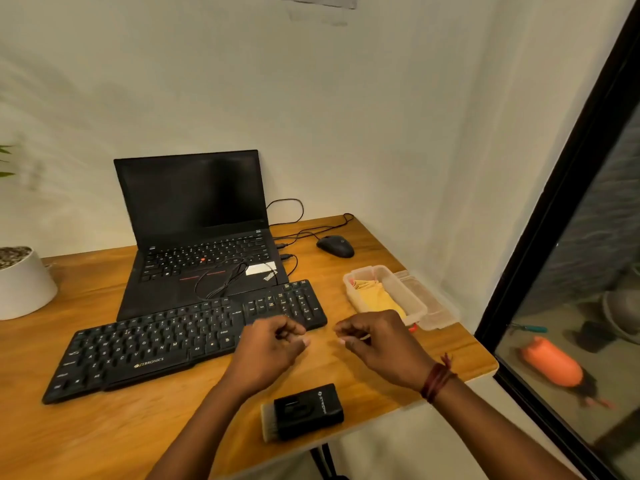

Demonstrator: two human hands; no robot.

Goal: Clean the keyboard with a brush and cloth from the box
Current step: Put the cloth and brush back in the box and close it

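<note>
On a wooden desk [104, 438] in a pale-walled corner [346, 116], the black keyboard [156, 344] lies before a black laptop [194, 202]. The black block brush [304, 412] is nearest, and the yellow cloth [379, 299] is in the clear plastic box [410, 296]. Left hand [266, 351] hovers loosely curled, empty; right hand [381, 344] is curled, its grasp unclear.
</note>
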